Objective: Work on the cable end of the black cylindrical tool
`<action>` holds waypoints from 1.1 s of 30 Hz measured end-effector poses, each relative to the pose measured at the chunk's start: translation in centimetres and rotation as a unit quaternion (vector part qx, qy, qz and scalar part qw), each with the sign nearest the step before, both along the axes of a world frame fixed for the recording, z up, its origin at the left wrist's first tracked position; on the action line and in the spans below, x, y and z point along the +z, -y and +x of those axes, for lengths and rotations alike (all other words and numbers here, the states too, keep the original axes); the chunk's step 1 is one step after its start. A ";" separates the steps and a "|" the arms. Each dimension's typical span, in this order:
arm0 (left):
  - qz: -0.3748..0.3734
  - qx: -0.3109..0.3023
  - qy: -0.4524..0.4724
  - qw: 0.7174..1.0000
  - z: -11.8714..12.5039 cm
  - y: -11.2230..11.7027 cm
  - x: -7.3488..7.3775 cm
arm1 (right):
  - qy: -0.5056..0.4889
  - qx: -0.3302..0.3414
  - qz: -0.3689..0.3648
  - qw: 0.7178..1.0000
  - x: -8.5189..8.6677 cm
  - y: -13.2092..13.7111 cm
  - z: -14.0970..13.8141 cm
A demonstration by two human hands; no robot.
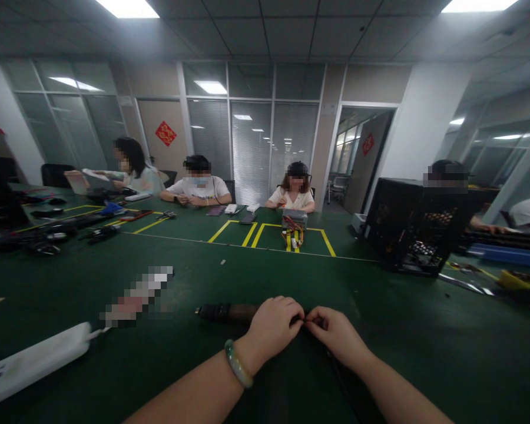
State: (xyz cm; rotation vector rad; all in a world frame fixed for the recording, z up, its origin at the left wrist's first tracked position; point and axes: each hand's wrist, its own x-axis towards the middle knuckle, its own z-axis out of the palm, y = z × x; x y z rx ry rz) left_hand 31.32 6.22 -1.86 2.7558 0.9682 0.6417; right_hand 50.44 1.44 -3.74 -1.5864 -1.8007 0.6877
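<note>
A dark electric screwdriver (236,312) lies on its side on the green table, its narrow nose pointing left. My left hand (276,327), with a green bangle on the wrist, is closed around its rear end. Close against those fingertips, my right hand (335,335) pinches at the tool's tail, where its black cable (340,377) seems to join. The fingers hide the exact join. From beneath my right hand the cable runs down toward the near edge.
A long white device (39,362) with a lead lies at lower left. A black computer case (406,227) stands at right. Across the table (194,253), a power supply with wires (294,221) sits before a seated person. Several other people sit around. Tools and cables clutter the far left.
</note>
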 end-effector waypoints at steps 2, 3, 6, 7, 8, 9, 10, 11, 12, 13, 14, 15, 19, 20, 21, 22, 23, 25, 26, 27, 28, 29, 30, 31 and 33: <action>0.003 -0.001 -0.002 1.000 0.0 0.0 0.0 | -0.006 0.001 0.002 1.000 -0.1 -0.1 0.0; 0.004 0.001 -0.001 1.000 0.0 0.0 0.0 | -0.009 0.003 0.002 1.000 -0.1 -0.1 0.1; 0.002 0.015 -0.004 1.000 -0.1 0.0 0.0 | -0.011 0.003 0.001 1.000 -0.1 -0.1 0.1; 0.001 0.018 -0.007 1.000 -0.1 0.0 0.0 | -0.011 0.001 0.001 1.000 0.0 -0.1 0.1; 0.000 0.018 -0.009 1.000 -0.1 0.0 0.0 | -0.011 0.000 0.001 1.000 0.0 -0.1 0.1; 0.000 0.014 -0.011 1.000 -0.1 -0.1 0.0 | -0.011 -0.002 0.001 1.000 0.0 -0.1 0.1; 0.002 0.008 -0.011 1.000 -0.1 -0.1 0.0 | -0.011 -0.002 0.001 1.000 0.0 -0.1 0.1; 0.003 0.002 -0.011 1.000 -0.2 -0.2 0.1 | -0.010 -0.002 0.001 1.000 -0.1 -0.1 0.1; 0.004 -0.002 -0.012 1.000 -0.2 -0.2 0.1 | -0.010 -0.001 0.001 1.000 -0.1 -0.1 0.2; 0.004 -0.005 -0.013 1.000 -0.2 -0.2 0.1 | -0.010 0.000 0.001 1.000 -0.1 -0.2 0.2; 0.004 -0.007 -0.014 1.000 -0.2 -0.2 0.1 | -0.009 0.000 0.000 1.000 -0.2 -0.2 0.2; 0.004 -0.008 -0.014 1.000 -0.2 -0.2 0.1 | -0.007 0.001 -0.001 1.000 -0.2 -0.2 0.2; 0.008 -0.010 -0.013 1.000 -0.3 -0.2 0.2 | 0.000 -0.001 -0.002 1.000 -0.2 -0.4 0.2; 0.008 -0.010 -0.013 1.000 -0.3 -0.2 0.2 | 0.002 -0.002 -0.001 1.000 -0.2 -0.4 0.2; 0.007 -0.010 -0.013 1.000 -0.3 -0.2 0.2 | 0.003 -0.003 0.000 1.000 -0.2 -0.4 0.2; 0.006 -0.010 -0.013 1.000 -0.3 -0.2 0.2 | 0.002 -0.003 0.000 1.000 -0.2 -0.4 0.2; 0.006 -0.012 -0.012 1.000 -0.2 -0.2 0.2 | 0.000 -0.003 -0.001 1.000 -0.2 -0.5 0.2; 0.006 -0.016 -0.010 1.000 -0.2 -0.2 0.2 | -0.007 -0.001 -0.003 1.000 -0.3 -0.5 0.2; 0.006 -0.018 -0.009 1.000 -0.2 -0.3 0.1 | -0.009 0.000 -0.004 1.000 -0.3 -0.5 0.2; 0.007 -0.019 -0.007 1.000 -0.2 -0.3 0.1 | -0.011 0.001 -0.004 1.000 -0.3 -0.5 0.2; 0.008 -0.020 -0.005 1.000 -0.2 -0.4 0.0 | -0.013 0.001 -0.003 1.000 -0.2 -0.5 0.2; 0.008 -0.021 -0.003 1.000 -0.2 -0.4 -0.1 | -0.015 0.000 -0.002 1.000 -0.2 -0.5 0.2; 0.009 -0.022 -0.002 1.000 -0.2 -0.4 -0.2 | -0.019 0.000 -0.002 1.000 -0.2 -0.5 0.2; 0.009 -0.023 0.000 1.000 -0.2 -0.5 -0.2 | -0.024 0.001 -0.003 1.000 -0.2 -0.5 0.2; 0.008 -0.025 0.003 1.000 -0.2 -0.5 -0.3 | -0.030 0.002 -0.003 1.000 -0.1 -0.4 0.3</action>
